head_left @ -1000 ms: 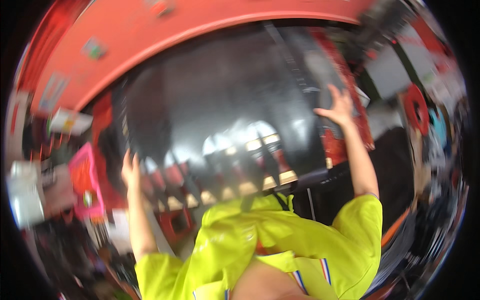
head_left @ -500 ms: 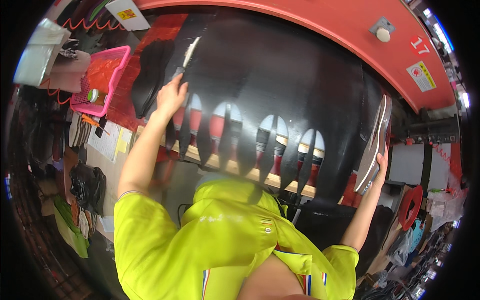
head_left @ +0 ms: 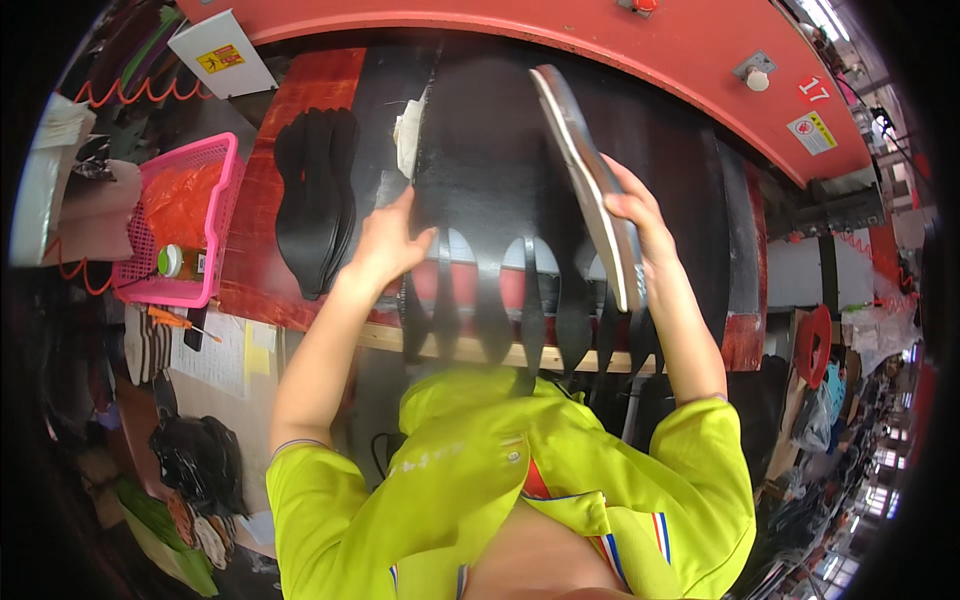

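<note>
My right hand (head_left: 643, 215) grips a long, sole-shaped cutting die (head_left: 592, 190) with pale edges, tilted up on its side over the black sheet. This sheet (head_left: 480, 150) lies across the work surface, with a row of sole-shaped cut-outs along its near side and thin strips left between them. At the sheet's left edge rests my left hand (head_left: 385, 245), index finger stretched forward and thumb apart, just below a torn whitish patch (head_left: 408, 138). A stack of black sole-shaped pieces (head_left: 312, 205) lies left of that hand.
The red beam of a machine (head_left: 400, 22) with knobs crosses the far side. A pink basket (head_left: 228, 210) holding red plastic and a jar (head_left: 172, 262) stands left. Below it lie papers (head_left: 215, 350) and an orange-handled screwdriver (head_left: 170, 318). A wooden rail (head_left: 480, 352) runs along the near edge.
My right hand has brought the cutting die leftward from the sheet's right side to over its middle. My left hand stays at the left edge, thumb now spread. The whole view has shifted somewhat.
</note>
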{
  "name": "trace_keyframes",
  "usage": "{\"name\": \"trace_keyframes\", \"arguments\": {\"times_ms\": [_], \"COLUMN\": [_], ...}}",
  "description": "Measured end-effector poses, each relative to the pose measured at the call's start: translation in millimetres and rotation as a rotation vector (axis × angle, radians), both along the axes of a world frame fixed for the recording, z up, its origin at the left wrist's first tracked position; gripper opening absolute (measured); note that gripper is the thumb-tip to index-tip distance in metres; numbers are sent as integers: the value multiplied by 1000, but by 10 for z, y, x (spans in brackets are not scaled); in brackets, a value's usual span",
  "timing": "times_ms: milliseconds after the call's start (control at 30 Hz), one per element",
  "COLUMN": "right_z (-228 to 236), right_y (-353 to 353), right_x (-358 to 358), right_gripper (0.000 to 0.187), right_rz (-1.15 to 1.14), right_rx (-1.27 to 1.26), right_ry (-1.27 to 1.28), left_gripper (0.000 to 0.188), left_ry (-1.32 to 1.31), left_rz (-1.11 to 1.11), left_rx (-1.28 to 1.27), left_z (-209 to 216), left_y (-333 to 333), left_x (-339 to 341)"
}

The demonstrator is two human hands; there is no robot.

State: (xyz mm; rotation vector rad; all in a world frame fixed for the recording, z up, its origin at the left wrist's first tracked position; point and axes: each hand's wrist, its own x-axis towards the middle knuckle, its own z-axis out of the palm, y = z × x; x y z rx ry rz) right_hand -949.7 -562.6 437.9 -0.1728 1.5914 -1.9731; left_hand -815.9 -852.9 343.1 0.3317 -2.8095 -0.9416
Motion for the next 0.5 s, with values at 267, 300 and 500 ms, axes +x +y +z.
{"name": "trace_keyframes", "arguments": {"times_ms": [267,300,500], "right_z": [-271,-330,-591], "right_y": [-1196,-1300,-1737], "right_x": [-199,-232,-296], "right_gripper": [69,70,87], "right_rz": [-52,-58,-114], "right_rx": [291,301,966], "right_ry": [234,296,686], "left_gripper": [72,72,73], "left_ry": [-142,-156,-142], "left_rz": [-84,-82,-123], "left_rx": [-46,-37,-119], "left_z": [73,81,61], "left_y": [-18,-15,10], "left_x": [-55,-62,-81]}}
